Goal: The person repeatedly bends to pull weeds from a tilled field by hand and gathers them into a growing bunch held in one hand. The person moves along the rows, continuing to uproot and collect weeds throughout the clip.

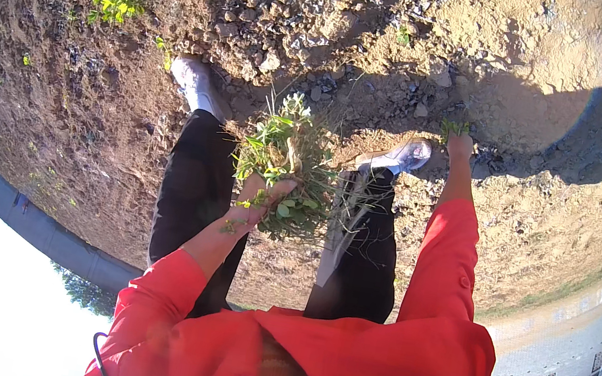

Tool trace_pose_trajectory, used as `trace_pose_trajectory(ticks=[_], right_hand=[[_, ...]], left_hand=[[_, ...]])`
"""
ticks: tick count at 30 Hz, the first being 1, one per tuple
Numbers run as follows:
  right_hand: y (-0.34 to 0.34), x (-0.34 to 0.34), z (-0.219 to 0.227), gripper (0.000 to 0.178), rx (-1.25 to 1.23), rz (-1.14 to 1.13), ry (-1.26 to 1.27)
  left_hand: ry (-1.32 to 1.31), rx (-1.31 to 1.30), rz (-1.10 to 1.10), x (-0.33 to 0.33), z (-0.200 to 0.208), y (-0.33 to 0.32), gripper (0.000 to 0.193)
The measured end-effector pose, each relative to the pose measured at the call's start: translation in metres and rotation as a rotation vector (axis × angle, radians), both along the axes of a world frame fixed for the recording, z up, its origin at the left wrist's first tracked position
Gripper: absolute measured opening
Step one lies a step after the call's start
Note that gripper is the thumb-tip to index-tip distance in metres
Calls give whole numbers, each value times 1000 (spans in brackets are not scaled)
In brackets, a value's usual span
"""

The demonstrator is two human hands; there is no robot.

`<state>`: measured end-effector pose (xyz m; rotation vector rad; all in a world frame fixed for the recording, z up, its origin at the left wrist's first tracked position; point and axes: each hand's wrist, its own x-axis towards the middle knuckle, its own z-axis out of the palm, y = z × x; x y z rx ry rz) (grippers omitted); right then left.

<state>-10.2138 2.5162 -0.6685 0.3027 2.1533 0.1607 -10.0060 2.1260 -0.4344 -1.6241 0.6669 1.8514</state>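
Note:
My left hand [261, 195] is closed round a big bunch of pulled weeds [295, 155], a tangle of green leaves, dry stems and roots held up in front of my legs. Part of the fingers is hidden by the leaves. Out to the right, my right hand [460, 145] reaches down close to the soil, its fingers closed on a small green weed [454, 127]. Whether that weed is still rooted in the ground I cannot tell.
My two shoes [192, 84] stand apart on dry, cloddy soil [283, 16] strewn with stones. Leafy green plants [115, 1] grow at the far left. A dark shadow [545, 126] crosses the ground at the right. A paved strip [565, 331] runs along the right side.

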Motion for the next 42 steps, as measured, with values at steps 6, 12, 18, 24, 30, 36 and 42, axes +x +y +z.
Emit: trace_pose_trajectory(ticks=[6,12,18,24,30,36,42], right_hand=[[-251,-74,73,14,-617,-726,344],[-476,-120,78,16,-994,-131,119],[-681,-77,67,18,-805,296,249],[-770,-38,37,51,-593,711,251],[-798,-42,40,24,-339,988,127],[-770,-42,29,23,-776,922,456],[-749,10,83,22,-1222,329,297]], left_hand=[[-72,-79,-237,16,-4,-10,38],[447,169,688,4,18,-44,56],[239,-16,-62,-15,29,-92,21],[265,49,-371,-12,35,-102,48],[347,8,-229,27,16,-55,36],[359,9,-67,18,24,-74,37],[317,9,117,3,31,-81,37]])
